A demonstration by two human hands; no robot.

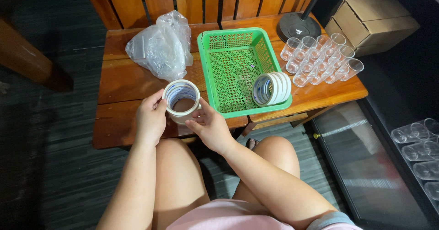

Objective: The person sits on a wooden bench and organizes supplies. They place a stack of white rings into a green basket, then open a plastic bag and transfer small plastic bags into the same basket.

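Our left hand (150, 119) and right hand (209, 127) clasp a stack of tape rolls (182, 100) by its sides; we judge it light, stiff, prone to slipping apart.

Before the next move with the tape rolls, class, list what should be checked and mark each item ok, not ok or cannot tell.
1. Left hand grips the stack of tape rolls: ok.
2. Right hand supports the stack's other side: ok.
3. Stack is over the wooden table, not past its edge: ok.
4. Green basket has free floor space beside the tape rolls lying in it: ok.
5. Clear plastic cups stand apart from the hands: ok.
6. Rolls in the held stack stick together: cannot tell.
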